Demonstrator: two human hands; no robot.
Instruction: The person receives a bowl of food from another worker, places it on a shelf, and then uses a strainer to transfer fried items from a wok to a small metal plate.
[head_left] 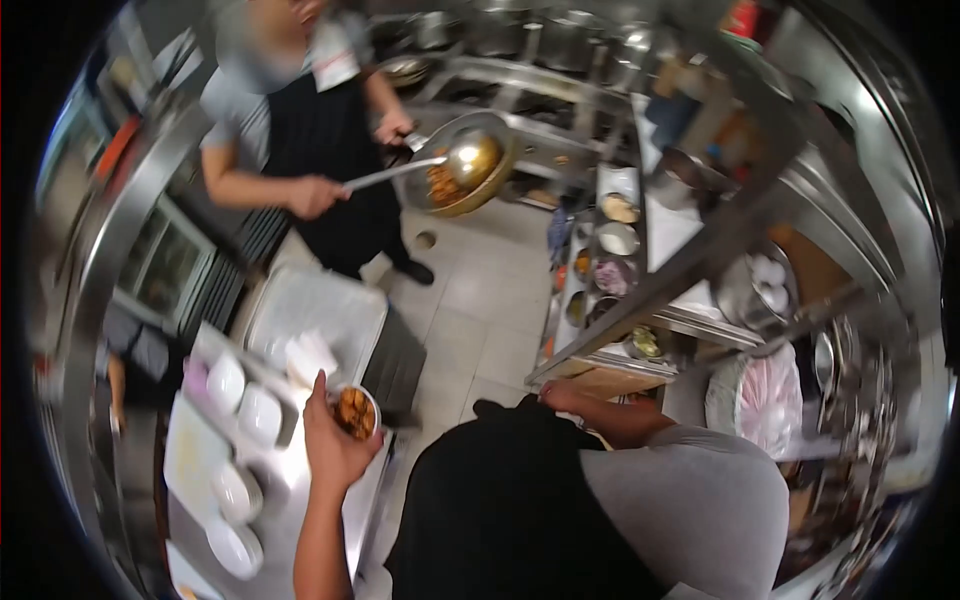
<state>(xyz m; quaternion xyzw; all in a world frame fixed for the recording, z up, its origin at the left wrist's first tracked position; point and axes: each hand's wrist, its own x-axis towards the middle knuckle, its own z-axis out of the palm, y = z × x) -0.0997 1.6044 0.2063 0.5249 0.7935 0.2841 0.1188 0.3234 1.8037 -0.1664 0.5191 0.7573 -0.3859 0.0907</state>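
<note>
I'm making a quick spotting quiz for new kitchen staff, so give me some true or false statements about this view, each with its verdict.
1. The left hand holds a cup of browned food. True.
2. The right hand is on the cup too. False: the right hand is well away from it.
3. The co-worker holds a ladle in one hand and a wok in the other. True.
4. The wok has nothing in it. False: there is food inside.
5. The white dishes stand on the floor. False: the white dishes are on the metal table.
</note>
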